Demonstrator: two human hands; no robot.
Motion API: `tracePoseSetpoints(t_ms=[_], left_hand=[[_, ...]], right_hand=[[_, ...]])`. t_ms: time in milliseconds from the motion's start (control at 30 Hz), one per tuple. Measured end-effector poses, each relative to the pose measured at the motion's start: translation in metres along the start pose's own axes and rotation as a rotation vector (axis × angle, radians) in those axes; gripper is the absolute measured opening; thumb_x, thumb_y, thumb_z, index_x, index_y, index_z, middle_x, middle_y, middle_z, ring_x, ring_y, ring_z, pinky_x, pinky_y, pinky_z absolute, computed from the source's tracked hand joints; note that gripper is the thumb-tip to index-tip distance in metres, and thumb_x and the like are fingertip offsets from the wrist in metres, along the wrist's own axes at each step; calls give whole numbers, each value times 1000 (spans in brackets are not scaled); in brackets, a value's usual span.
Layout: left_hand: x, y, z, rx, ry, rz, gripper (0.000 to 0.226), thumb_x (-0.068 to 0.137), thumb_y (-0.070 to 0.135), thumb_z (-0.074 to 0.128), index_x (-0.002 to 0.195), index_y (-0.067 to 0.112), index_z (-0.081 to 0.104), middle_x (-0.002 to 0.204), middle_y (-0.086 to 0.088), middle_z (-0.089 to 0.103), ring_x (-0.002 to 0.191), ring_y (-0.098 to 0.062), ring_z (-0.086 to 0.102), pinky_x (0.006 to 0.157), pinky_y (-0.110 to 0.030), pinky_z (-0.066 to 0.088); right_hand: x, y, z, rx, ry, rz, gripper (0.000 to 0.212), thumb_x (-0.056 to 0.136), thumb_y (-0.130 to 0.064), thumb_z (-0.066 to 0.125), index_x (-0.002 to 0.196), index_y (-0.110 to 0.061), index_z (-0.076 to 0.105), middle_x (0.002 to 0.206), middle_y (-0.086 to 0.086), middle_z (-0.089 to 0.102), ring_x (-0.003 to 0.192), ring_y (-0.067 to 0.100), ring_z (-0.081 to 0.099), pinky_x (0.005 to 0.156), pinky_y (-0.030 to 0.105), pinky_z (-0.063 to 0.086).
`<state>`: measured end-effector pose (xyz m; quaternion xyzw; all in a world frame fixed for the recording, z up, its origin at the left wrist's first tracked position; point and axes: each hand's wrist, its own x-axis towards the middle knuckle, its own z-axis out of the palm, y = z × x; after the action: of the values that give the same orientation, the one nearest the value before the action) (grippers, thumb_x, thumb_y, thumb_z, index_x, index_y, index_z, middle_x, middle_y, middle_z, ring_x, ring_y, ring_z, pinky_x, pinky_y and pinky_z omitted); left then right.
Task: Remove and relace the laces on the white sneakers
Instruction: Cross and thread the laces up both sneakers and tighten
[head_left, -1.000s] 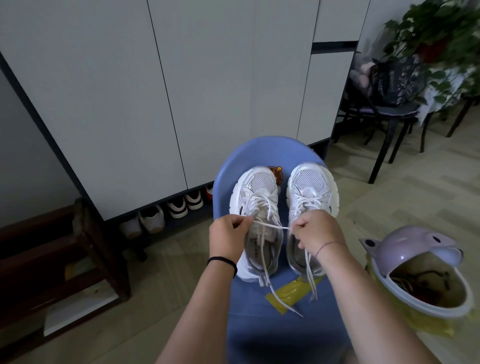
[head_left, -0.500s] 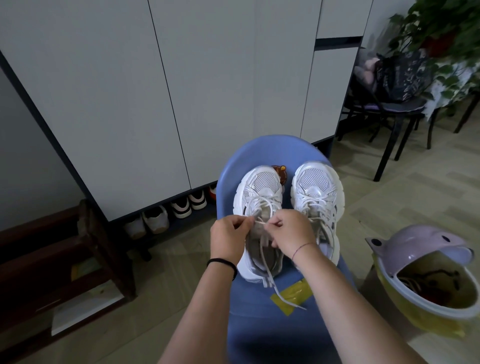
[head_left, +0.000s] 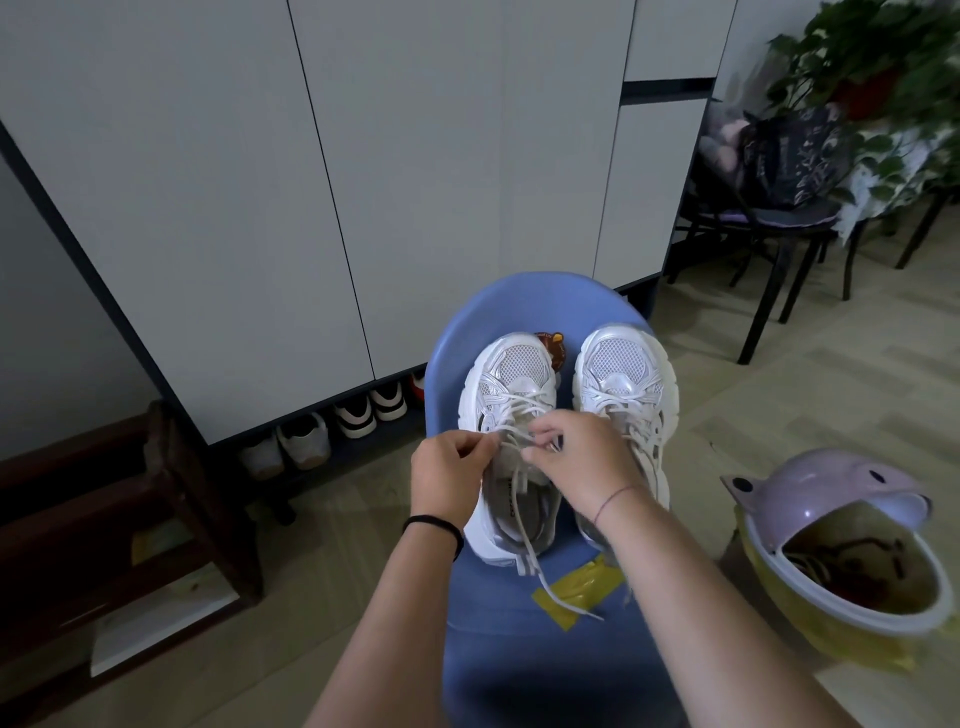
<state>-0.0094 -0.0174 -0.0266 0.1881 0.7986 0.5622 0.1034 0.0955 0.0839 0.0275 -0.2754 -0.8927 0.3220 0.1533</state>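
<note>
The flat white lace (head_left: 525, 540) of the left white mesh sneaker (head_left: 514, 379) was drawn taut sideways a second ago. The right hand (head_left: 582, 462) has since come back from over the right white sneaker (head_left: 623, 374) to the upper eyelets, likely for the next crossing. It and the left hand (head_left: 449, 478) both curl their fingers, pinching lace. The pair stands on a blue plastic chair (head_left: 519, 301).

Black wristband (head_left: 434, 523), thin string bracelet (head_left: 616, 494)
</note>
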Motion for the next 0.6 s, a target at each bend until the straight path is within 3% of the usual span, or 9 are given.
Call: tracePoseSetpoints(t_ms=[67,200,367,433,500,600], left_hand=[[-1,0,-1,7,3,8,25,87,33,70,75,11,75,68,-5,71,65,-22,63,66,-37,54],[-1,1,-1,6,0,3,24,87,33,71,74,14,76,63,3,69,57,-8,55,60,-26,47],[-2,1,-1,5,19,0,20,86,31,71,78,14,78,66,2,71,60,-9,60,63,-28,51],[-2,2,0,20,14,5,20,86,32,72,78,14,78,66,3,70,56,-6,56,59,-23,48],[-2,2,0,13,15,-7,20,85,32,72,80,14,78,69,5,72,61,-7,60,62,-22,49],[-1,2,0,-23,10,-39,18,84,32,74,80,15,78,71,4,73,68,-11,66,67,-24,53]], right_hand=[[4,-2,15,-80,-39,-20,9,88,-27,65,92,-21,71,90,-6,72,86,16,64,79,31,52],[8,-2,32,-159,1,-17,28,91,-25,58,67,-10,61,66,6,61,70,28,59,62,32,47],[9,6,20,-92,-91,37,26,90,-20,59,73,-4,70,69,11,69,69,29,65,69,33,55],[4,13,12,-2,-184,108,29,92,-21,60,75,0,69,51,5,63,53,22,61,63,25,52],[-1,17,9,112,-261,201,27,95,-19,57,77,-2,67,46,1,59,43,14,54,55,22,48],[0,19,14,378,-292,364,23,100,-8,42,87,-7,60,46,6,62,44,18,56,47,22,47]])
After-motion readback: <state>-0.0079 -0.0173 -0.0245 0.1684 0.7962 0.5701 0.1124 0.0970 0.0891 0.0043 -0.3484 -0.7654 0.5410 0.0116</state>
